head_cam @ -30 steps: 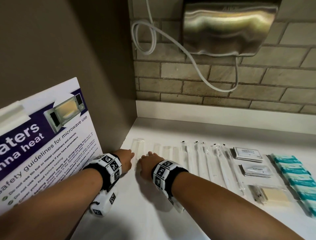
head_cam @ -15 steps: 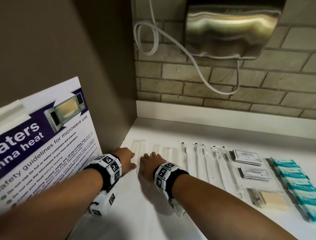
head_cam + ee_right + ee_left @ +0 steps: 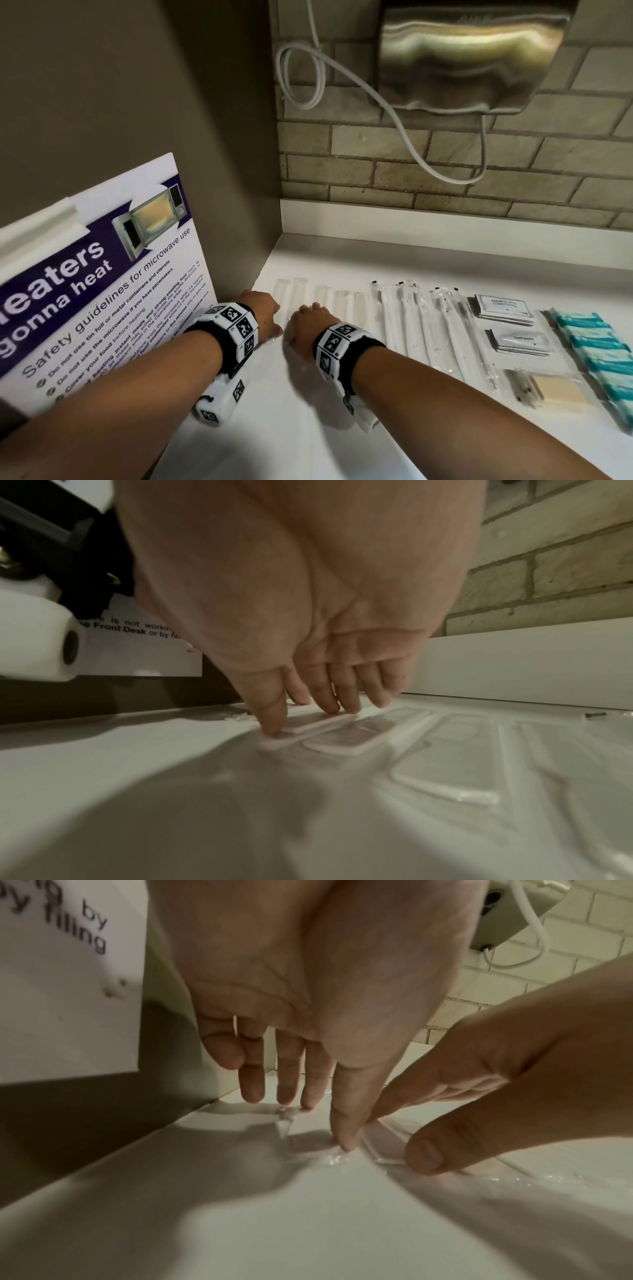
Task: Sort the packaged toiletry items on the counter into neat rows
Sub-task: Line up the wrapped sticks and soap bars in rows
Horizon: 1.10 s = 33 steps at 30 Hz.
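1. A big sign (image 3: 102, 274) about microwave use leans on the brown wall at the far left.
2. The left hand (image 3: 262, 313) is next to the sign, at the left end of the white bench (image 3: 274, 428). Its fingers (image 3: 287, 1080) are straight and point down. The fingertips and thumb press on a clear packet (image 3: 308, 1142) that lies flat on the bench. It does not grip the packet.
3. The right hand (image 3: 308, 323) is just beside the left one. Its fingers (image 3: 322, 693) are straight too, and their tips press down on a flat clear packet (image 3: 318, 722). It grips nothing. The two hands are very close, and from the left wrist a right fingertip looks like it meets the left thumb.
4. More clear packets (image 3: 346, 301) lie side by side in a row, just right of the hands.
5. Next come long thin white sticks (image 3: 424, 325) in clear wraps, also side by side.
6. Then there are small stacks in a line from back to front: white sachets (image 3: 503, 308), a toothpaste pack (image 3: 520, 341), and a tan pad pack (image 3: 551, 394).
7. At the far right is a row of teal packs (image 3: 596, 346).
8. On the brick wall above hangs a shiny metal dryer (image 3: 469, 58) with a white cord (image 3: 387, 102).
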### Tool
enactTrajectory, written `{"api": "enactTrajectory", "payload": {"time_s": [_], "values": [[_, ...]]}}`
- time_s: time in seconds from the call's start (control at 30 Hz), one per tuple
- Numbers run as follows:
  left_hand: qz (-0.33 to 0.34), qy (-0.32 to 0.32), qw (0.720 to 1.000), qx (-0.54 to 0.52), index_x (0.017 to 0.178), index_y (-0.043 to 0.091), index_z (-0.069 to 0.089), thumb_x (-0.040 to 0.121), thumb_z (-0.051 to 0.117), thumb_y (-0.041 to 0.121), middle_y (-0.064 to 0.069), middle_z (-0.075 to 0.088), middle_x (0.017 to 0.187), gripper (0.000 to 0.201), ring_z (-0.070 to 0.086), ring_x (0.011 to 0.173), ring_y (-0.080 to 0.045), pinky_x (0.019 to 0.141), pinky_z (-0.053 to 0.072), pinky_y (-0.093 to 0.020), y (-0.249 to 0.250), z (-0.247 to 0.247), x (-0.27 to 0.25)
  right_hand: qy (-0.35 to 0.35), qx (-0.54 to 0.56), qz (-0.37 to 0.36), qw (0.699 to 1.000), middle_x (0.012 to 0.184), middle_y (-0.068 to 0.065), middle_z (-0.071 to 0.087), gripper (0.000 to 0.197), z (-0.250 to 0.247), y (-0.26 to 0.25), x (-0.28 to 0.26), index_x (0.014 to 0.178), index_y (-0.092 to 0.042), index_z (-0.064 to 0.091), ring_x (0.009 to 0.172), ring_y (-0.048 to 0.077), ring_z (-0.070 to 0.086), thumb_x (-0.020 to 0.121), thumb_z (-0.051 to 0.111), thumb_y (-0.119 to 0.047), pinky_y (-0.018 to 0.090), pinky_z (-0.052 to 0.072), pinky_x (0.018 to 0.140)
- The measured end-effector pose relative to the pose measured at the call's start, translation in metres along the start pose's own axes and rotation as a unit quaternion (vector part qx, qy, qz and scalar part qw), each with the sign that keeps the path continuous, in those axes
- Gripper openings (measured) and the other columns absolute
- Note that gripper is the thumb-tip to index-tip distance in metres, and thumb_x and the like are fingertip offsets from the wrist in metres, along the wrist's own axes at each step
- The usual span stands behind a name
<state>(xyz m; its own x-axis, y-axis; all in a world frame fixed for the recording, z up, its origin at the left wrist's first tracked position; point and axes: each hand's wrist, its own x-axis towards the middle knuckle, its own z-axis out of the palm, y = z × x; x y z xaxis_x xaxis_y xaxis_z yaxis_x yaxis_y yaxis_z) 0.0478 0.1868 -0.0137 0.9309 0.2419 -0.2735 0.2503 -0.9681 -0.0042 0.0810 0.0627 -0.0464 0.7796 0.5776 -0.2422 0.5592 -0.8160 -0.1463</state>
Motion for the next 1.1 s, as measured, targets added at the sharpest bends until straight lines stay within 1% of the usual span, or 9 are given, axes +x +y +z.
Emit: {"api": "enactTrajectory", "payload": {"time_s": [0.23,0.33,0.43,0.57,0.63,0.77,1.0,1.07,1.1], "values": [[-0.013,-0.003,1.000,0.012,0.118,0.017,0.063,0.083,0.062,0.044,-0.004,0.065,0.122,0.044,0.056,0.118,-0.026,0.096,0.048,-0.033,0.000,-0.002,-0.004,-0.005,0.011,0.009,1.000,0.127,0.013,0.050,0.042,-0.001,-0.002,-0.003,0.126,-0.005,0.054,0.125,0.033,0.040,0.093,0.038,-0.026,0.044,0.039,0.102],[-0.009,-0.014,1.000,0.003,0.106,0.012,0.063,0.090,0.053,0.031,-0.010,0.065,0.118,0.027,0.059,0.111,-0.030,0.091,0.048,-0.034,-0.001,-0.006,0.002,0.000,0.020,0.014,1.000,0.134,0.012,0.044,0.045,-0.006,-0.002,-0.005,0.134,-0.003,0.046,0.129,0.032,0.036,0.094,0.043,-0.024,0.043,0.037,0.103],[0.001,-0.030,0.999,0.015,0.118,0.011,0.058,0.094,0.043,0.020,-0.012,0.060,0.127,0.030,0.056,0.118,-0.031,0.097,0.046,-0.036,-0.003,-0.007,0.007,0.012,0.001,-0.015,1.000,0.142,0.015,0.036,0.052,-0.009,-0.003,-0.007,0.139,0.001,0.037,0.135,0.034,0.031,0.094,0.045,-0.024,0.042,0.029,0.110],[0.042,-0.047,0.997,0.042,0.118,0.011,0.054,0.093,0.046,0.029,-0.013,0.059,0.124,0.032,0.057,0.114,-0.032,0.095,0.047,-0.037,-0.002,0.004,0.008,-0.026,-0.030,-0.015,0.999,0.147,0.018,0.033,0.055,-0.004,-0.005,-0.004,0.143,0.002,0.033,0.140,0.037,0.024,0.096,0.038,-0.025,0.043,0.022,0.115],[0.045,-0.052,0.997,0.044,0.121,0.009,0.052,0.094,0.046,0.029,-0.014,0.057,0.128,0.034,0.056,0.117,-0.032,0.095,0.047,-0.036,-0.003,0.007,0.008,-0.042,-0.037,-0.007,0.998,0.147,0.018,0.033,0.053,-0.002,-0.004,-0.002,0.143,0.001,0.034,0.141,0.036,0.024,0.097,0.035,-0.024,0.043,0.021,0.116],[0.039,-0.050,0.998,0.027,0.130,0.010,0.048,0.093,0.047,0.031,-0.013,0.052,0.138,0.042,0.052,0.124,-0.031,0.102,0.044,-0.039,-0.005,0.007,0.009,-0.046,-0.031,-0.005,0.998,0.147,0.018,0.033,0.052,-0.002,-0.005,-0.002,0.143,0.001,0.034,0.141,0.035,0.024,0.097,0.035,-0.023,0.043,0.022,0.116],[0.053,-0.048,0.997,0.028,0.129,0.009,0.048,0.094,0.047,0.029,-0.012,0.050,0.139,0.040,0.051,0.125,-0.029,0.102,0.044,-0.038,-0.004,0.003,0.006,-0.040,-0.031,-0.009,0.999,0.147,0.016,0.033,0.053,-0.005,-0.004,-0.003,0.142,0.001,0.034,0.141,0.035,0.024,0.095,0.039,-0.022,0.043,0.022,0.116],[0.074,-0.037,0.996,0.030,0.134,0.009,0.045,0.096,0.044,0.027,-0.010,0.045,0.144,0.042,0.044,0.132,-0.029,0.106,0.039,-0.038,0.001,0.002,0.005,-0.027,-0.033,-0.002,0.999,0.151,0.016,0.028,0.057,-0.011,0.000,-0.005,0.146,0.000,0.029,0.144,0.034,0.018,0.096,0.040,-0.025,0.042,0.019,0.118],[0.087,-0.034,0.995,0.024,0.140,0.011,0.040,0.097,0.043,0.028,-0.007,0.038,0.150,0.046,0.035,0.139,-0.029,0.110,0.035,-0.039,0.004,0.001,0.003,-0.026,-0.042,0.006,0.999,0.154,0.016,0.024,0.060,-0.014,0.002,-0.006,0.148,0.000,0.025,0.146,0.034,0.014,0.097,0.039,-0.027,0.042,0.016,0.119]]}}
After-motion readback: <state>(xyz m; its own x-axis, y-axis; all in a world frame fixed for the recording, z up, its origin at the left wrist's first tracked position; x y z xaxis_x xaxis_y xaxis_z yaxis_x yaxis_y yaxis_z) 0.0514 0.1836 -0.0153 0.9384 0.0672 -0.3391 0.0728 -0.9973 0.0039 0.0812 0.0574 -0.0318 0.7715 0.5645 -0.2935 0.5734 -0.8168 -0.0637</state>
